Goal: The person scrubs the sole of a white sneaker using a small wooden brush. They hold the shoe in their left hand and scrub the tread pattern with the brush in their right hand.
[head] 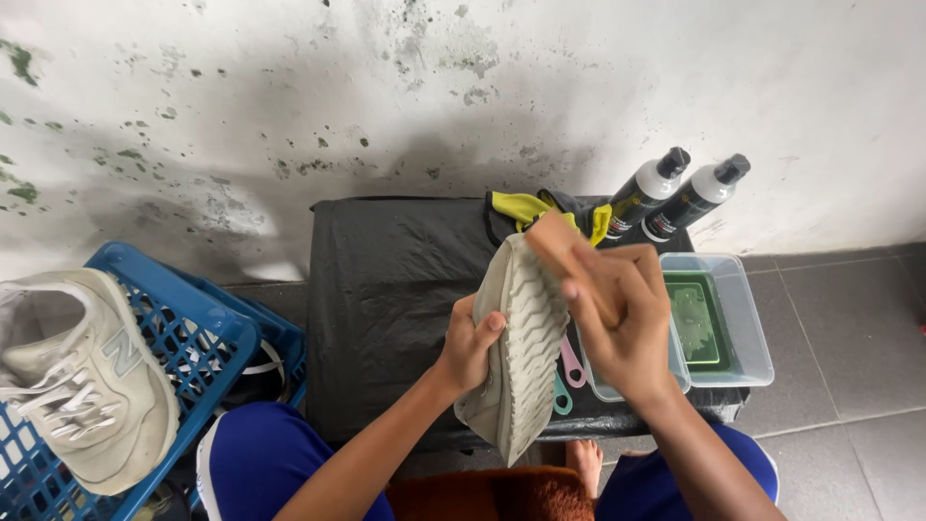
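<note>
Above the black table [386, 289], a shoe [521, 347] is held sole-up by the left hand [468, 347], fingers clamped on its side. A brush [569, 256] is gripped by the right hand [622, 318] against the sole. Right of the table's middle, two bottles [675, 198] and a clear tub [743, 328] are seen.

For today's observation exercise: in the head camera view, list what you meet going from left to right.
White sneaker → blue crate → left hand → grey shoe → right hand → clear tub.

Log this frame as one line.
left hand: grips shoe, sole up | right hand: presses brush on sole | clear tub beside | second shoe on blue crate
</note>
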